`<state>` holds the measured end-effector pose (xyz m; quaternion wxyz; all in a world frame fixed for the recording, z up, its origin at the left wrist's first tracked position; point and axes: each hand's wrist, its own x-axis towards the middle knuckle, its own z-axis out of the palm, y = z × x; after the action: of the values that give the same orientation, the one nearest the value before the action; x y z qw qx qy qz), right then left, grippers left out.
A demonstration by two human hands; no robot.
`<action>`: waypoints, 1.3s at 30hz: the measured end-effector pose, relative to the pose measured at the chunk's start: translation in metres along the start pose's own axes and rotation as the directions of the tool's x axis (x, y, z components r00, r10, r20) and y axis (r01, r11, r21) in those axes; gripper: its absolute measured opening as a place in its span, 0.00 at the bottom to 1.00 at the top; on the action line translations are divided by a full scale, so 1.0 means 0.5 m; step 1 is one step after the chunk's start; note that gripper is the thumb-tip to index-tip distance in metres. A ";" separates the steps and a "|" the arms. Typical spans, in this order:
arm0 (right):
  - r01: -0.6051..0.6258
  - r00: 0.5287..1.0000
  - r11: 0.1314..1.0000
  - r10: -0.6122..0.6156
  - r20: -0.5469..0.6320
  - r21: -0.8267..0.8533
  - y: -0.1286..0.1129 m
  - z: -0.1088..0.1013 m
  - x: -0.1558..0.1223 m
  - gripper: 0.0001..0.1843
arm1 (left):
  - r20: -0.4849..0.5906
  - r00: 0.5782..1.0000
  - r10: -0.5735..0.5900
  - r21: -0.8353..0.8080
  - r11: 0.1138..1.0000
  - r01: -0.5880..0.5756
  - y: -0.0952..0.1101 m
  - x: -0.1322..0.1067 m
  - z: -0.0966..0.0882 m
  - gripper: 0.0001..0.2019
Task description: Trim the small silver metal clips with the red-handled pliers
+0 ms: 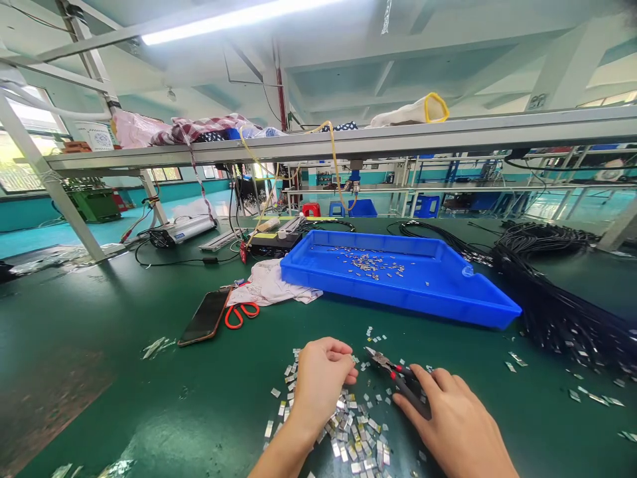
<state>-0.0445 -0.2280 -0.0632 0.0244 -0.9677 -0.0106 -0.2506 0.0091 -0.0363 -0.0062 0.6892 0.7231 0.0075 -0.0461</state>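
Nearest the lens: right hand [455, 421] at 5 o'clock, fingers curled round the dark grips of small red-handled pliers [395, 375], nose pointing toward 10 o'clock. Left hand [318, 378] at 6 o'clock, fingers bunched together, knuckles up, resting on a scatter of small metal clips [355, 431] spread over the green bench [124, 372]; what the fingertips pinch is hidden. Blue tray [448, 295] at 1 o'clock, more clips lying loose inside. Black cable bundle [557, 292] at 2 o'clock, well apart from the hands. Phone [205, 317] and orange-handled scissors [241, 312] side by side at 10 o'clock, white cloth [271, 282] just beyond.
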 end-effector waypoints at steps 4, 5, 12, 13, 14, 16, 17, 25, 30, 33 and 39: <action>0.003 1.000 1.000 -0.003 -0.014 0.010 0.000 -0.003 -0.001 0.21 | 0.001 1.000 0.008 0.002 1.000 -0.008 -0.002 0.000 0.000 0.04; 0.006 1.000 1.000 -0.006 -0.023 0.010 0.000 -0.003 -0.001 0.21 | 0.004 1.000 0.008 0.000 1.000 -0.008 -0.002 0.000 0.000 0.04; 0.033 0.997 0.999 -0.035 -0.074 -0.018 -0.003 -0.003 0.004 0.21 | 0.022 1.000 0.021 -0.002 1.000 -0.021 -0.005 0.003 -0.002 0.05; 0.038 0.996 0.999 -0.039 -0.080 -0.012 -0.004 -0.004 0.004 0.21 | 0.023 0.999 0.023 -0.001 1.000 -0.023 -0.006 0.003 -0.002 0.05; 0.044 0.995 0.999 -0.044 -0.090 0.001 -0.005 -0.005 0.004 0.22 | 0.022 0.999 0.024 0.000 1.000 -0.024 -0.007 0.004 -0.002 0.05; 0.062 0.992 0.998 -0.058 -0.116 0.033 -0.007 -0.008 0.005 0.22 | 0.020 0.999 0.029 0.000 1.000 -0.029 -0.010 0.006 -0.002 0.05; 0.071 0.989 0.996 -0.064 -0.133 0.047 -0.009 -0.011 0.006 0.23 | 0.018 0.999 0.032 -0.001 0.999 -0.032 -0.011 0.007 -0.003 0.05; 0.177 0.951 0.984 -0.166 -0.261 0.019 -0.017 -0.020 0.013 0.22 | 0.017 0.999 0.028 -0.106 0.994 -0.026 -0.004 0.005 -0.007 0.08; 0.223 0.937 0.975 -0.216 -0.273 -0.004 -0.020 -0.018 0.009 0.24 | -0.001 1.000 0.006 -0.210 0.978 -0.006 0.007 0.003 -0.008 0.12; 0.232 0.930 0.972 -0.229 -0.286 -0.025 -0.021 -0.020 0.013 0.24 | -0.023 1.000 0.010 -0.226 0.974 -0.015 0.008 0.004 -0.010 0.13; 0.270 0.878 0.959 -0.282 -0.387 -0.088 -0.026 -0.039 0.022 0.24 | -0.043 0.999 0.031 -0.202 0.979 -0.039 0.007 0.007 -0.011 0.13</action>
<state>-0.0446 -0.2157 -0.0402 -0.0249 -0.8859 -0.1393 -0.4419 0.0129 -0.0309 -0.0029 0.7597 0.6499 0.0131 -0.0185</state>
